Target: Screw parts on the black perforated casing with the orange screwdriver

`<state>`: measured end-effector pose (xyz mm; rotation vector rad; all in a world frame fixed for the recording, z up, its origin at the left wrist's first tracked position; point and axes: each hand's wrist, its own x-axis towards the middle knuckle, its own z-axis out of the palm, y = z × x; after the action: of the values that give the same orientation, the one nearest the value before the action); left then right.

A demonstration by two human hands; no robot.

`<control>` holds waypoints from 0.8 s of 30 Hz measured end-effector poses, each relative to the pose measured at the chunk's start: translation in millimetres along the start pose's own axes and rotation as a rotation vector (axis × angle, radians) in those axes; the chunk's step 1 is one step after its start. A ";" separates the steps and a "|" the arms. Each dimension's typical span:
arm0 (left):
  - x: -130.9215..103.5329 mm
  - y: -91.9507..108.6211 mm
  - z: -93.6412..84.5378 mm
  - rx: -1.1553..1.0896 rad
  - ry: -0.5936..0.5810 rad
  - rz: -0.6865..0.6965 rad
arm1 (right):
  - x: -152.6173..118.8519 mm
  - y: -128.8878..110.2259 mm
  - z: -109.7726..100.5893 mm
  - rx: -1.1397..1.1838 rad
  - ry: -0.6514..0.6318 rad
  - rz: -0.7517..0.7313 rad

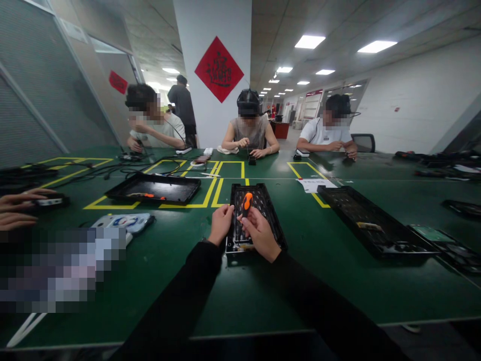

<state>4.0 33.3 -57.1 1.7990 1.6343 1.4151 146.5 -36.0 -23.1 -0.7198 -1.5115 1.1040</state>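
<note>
Item: black-and-orange screwdriver with a bulbous handle [247, 200]. Right grip [260, 234]: fingers closed around its handle. Left grip [221, 224]: fingertips drawn together at the left rim of a black, rectangular, plastic-looking tray [269, 206]; whether they pinch anything, cannot tell. Risk: tip skidding, should the tray slide on the smooth green table [169, 306]. Position: screwdriver's orange end above right grip, over tray, inward from table's near edge.

My single view looks from head height, above and behind the left hand [221, 224] and right hand [260, 234], facing forward and down; both hands are near, the table [240, 306] spreads around them, the pillar [212, 20] stands well beyond.
</note>
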 end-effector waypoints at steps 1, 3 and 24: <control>0.1 -0.2 0.1 0.001 0.000 -0.001 | -0.2 -0.5 0.1 0.017 0.003 0.004; 0.1 -0.3 0.1 0.005 0.001 0.004 | -0.7 -1.9 0.2 0.035 0.006 0.011; -1.5 1.2 -0.9 -0.019 0.004 0.005 | -0.2 -5.0 -0.3 0.023 0.001 0.045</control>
<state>4.2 31.3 -56.4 1.7925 1.6143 1.4318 147.3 -38.1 -18.7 -0.7415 -1.4853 1.1532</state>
